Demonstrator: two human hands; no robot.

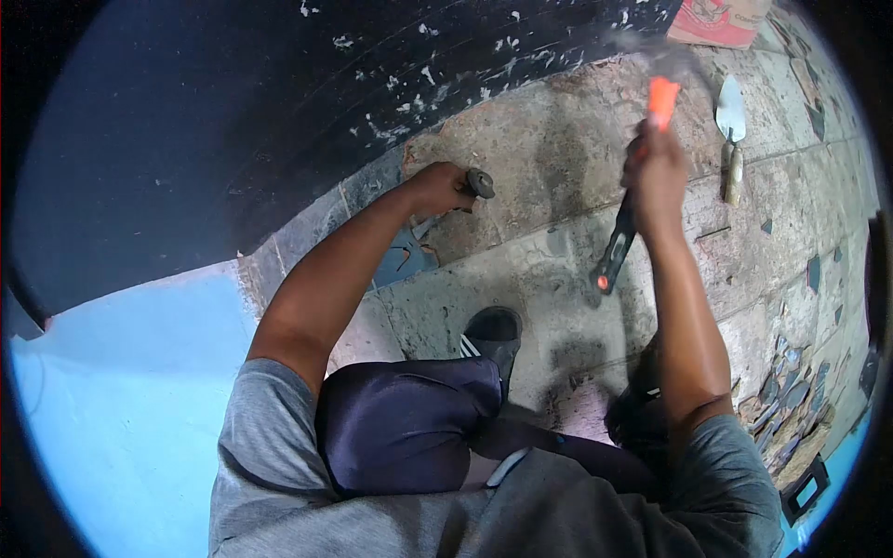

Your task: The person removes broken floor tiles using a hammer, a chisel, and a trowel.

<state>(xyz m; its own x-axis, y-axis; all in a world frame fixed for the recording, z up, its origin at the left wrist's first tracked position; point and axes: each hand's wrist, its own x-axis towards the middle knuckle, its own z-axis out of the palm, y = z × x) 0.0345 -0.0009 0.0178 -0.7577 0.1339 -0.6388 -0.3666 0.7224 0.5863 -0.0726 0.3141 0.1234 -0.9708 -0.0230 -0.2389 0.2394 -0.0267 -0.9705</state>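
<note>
My right hand [659,181] is wrapped around the black and orange handle of a hammer [618,244], raised over the floor to the right. The hammer's head is smeared by motion at the far end. Closed around a chisel [480,183], my left hand [437,191] is low by the dark wall. The chisel's round struck end points up toward me, and its lower part is mostly hidden by the hand. Below that hand lies a patch of broken blue-grey tile [402,262], with bare rough floor beside it.
A trowel [732,139] lies on the floor at the right. Tile shards [791,395] are heaped at the lower right, with loose chips nearby. A red and brown printed bag or box [718,22] stands at the top. The dark wall [233,121] borders the left.
</note>
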